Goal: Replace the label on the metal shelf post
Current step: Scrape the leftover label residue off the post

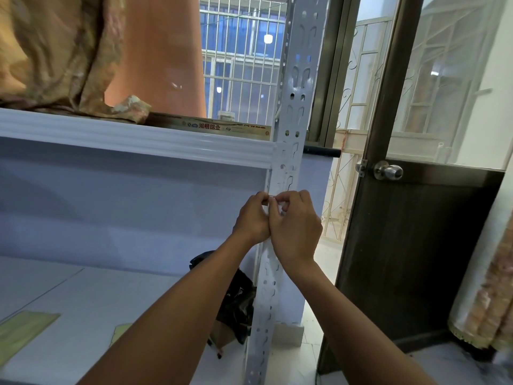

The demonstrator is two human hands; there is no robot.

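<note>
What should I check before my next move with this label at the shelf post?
1. Hands in place: left hand and right hand meet in front of the metal shelf post, below the shelf rail. Ok.
2. Grip: both hands pinch the label, a small strip. Ok.
3. Old label or new one: cannot tell.
4. Label straight against the post: hidden by the hands, cannot tell.
5. Black bag behind the post, lower down, apart from the hands. Ok.
</note>
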